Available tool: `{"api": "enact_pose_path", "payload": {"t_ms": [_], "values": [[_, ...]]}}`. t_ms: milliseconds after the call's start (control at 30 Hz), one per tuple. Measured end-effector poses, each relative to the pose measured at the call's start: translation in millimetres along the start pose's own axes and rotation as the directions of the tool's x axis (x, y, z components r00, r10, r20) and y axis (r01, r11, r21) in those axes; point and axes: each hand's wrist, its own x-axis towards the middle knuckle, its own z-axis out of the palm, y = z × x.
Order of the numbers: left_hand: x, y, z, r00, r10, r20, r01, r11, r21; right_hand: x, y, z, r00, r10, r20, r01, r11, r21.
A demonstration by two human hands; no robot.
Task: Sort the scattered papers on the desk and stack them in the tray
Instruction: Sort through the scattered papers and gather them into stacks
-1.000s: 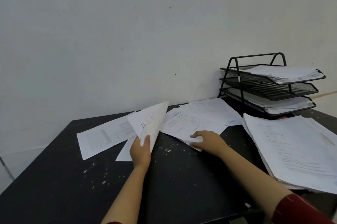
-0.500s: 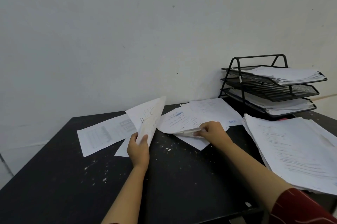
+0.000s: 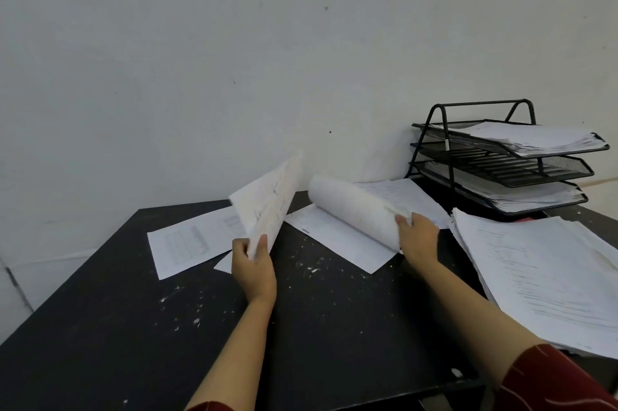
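My left hand (image 3: 253, 268) pinches a small sheaf of papers (image 3: 269, 204) and holds it upright above the black desk (image 3: 140, 343). My right hand (image 3: 416, 238) grips the edge of a curled sheet (image 3: 354, 209), lifted off another sheet (image 3: 337, 238) that lies flat beneath it. One more printed sheet (image 3: 187, 241) lies flat at the left. A black three-tier wire tray (image 3: 495, 159) stands at the back right; its top and bottom tiers hold paper, and the middle tier looks bare.
A thick, loose pile of papers (image 3: 548, 276) covers the desk's right side in front of the tray. More sheets (image 3: 408, 196) lie by the tray's foot. A plain wall rises right behind the desk. White specks dot the desk top.
My right hand went from pressing on the flat sheets to gripping one and lifting it, so it now curls upward. My left hand raised its sheaf slightly.
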Motion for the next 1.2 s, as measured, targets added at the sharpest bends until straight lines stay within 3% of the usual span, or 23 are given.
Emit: {"api": "enact_pose_path", "payload": {"t_ms": [67,133,167,267,333,433,500,567,633,667,700,733,800,967,1067,1133,1200], "values": [[-3.3,-2.2,0.1,0.984,0.110,0.142,-0.117,0.992,0.042,5.9,-2.5,-4.6,0.998,-0.033,-0.062,0.035,0.999,0.033],[-9.0,-3.3,1.2,0.923,0.183,0.338,-0.238,0.963,0.129,11.0,-9.1,-8.2,0.995,-0.060,-0.079,0.064,0.997,0.046],[-12.4,-3.9,2.7,0.872,0.205,0.443,-0.325,0.921,0.213,12.2,-13.2,-9.1,0.993,-0.076,-0.085,0.081,0.995,0.051],[-22.9,-6.2,7.9,0.690,0.266,0.673,-0.634,0.671,0.384,10.5,-23.3,-8.8,0.973,-0.188,-0.131,0.196,0.980,0.048],[-24.0,-4.7,8.2,0.667,0.276,0.692,-0.673,0.621,0.401,7.3,-28.5,-6.6,0.959,-0.249,-0.137,0.260,0.963,0.067],[-22.4,-3.5,5.7,0.638,0.191,0.746,-0.651,0.651,0.390,2.3,-39.8,-1.4,0.946,-0.310,-0.099,0.314,0.949,0.027],[-24.7,0.7,2.3,0.604,0.097,0.791,-0.580,0.735,0.352,-1.0,-49.2,2.9,0.932,-0.357,-0.058,0.356,0.934,-0.022],[-26.9,3.9,0.0,0.615,0.134,0.777,-0.497,0.831,0.250,-6.4,-57.2,9.2,0.914,-0.406,0.007,0.405,0.911,-0.072],[-24.9,4.2,1.6,0.751,0.278,0.599,-0.523,0.804,0.283,-13.3,-63.3,16.9,0.897,-0.436,0.079,0.443,0.887,-0.130],[-22.5,4.0,1.5,0.829,0.323,0.457,-0.515,0.760,0.396,-17.7,-65.2,21.3,0.891,-0.440,0.110,0.453,0.879,-0.148],[-19.3,4.4,0.0,0.905,0.294,0.307,-0.419,0.735,0.532,-23.1,-66.4,26.1,0.886,-0.442,0.141,0.461,0.873,-0.157],[-14.8,4.8,-1.0,0.965,0.188,0.183,-0.262,0.727,0.634,-28.9,-66.6,30.9,0.880,-0.444,0.171,0.470,0.868,-0.161],[-1.7,6.4,-4.8,0.995,-0.071,0.064,0.005,0.705,0.709,-40.9,-65.8,41.8,0.862,-0.445,0.244,0.490,0.856,-0.167],[31.8,19.6,-8.5,0.918,-0.380,0.115,0.250,0.778,0.576,-66.8,-54.6,71.8,0.786,-0.370,0.495,0.513,0.837,-0.191],[40.3,25.5,-3.1,0.784,-0.551,0.285,0.472,0.828,0.301,-72.9,-44.7,77.8,0.753,-0.282,0.595,0.445,0.884,-0.145],[41.7,23.6,-0.7,0.685,-0.581,0.439,0.531,0.811,0.245,-72.9,-38.8,74.3,0.735,-0.255,0.628,0.385,0.920,-0.077],[40.8,20.0,3.1,0.651,-0.570,0.502,0.509,0.818,0.268,-72.8,-37.2,64.0,0.684,-0.242,0.688,0.331,0.944,0.003]]}}
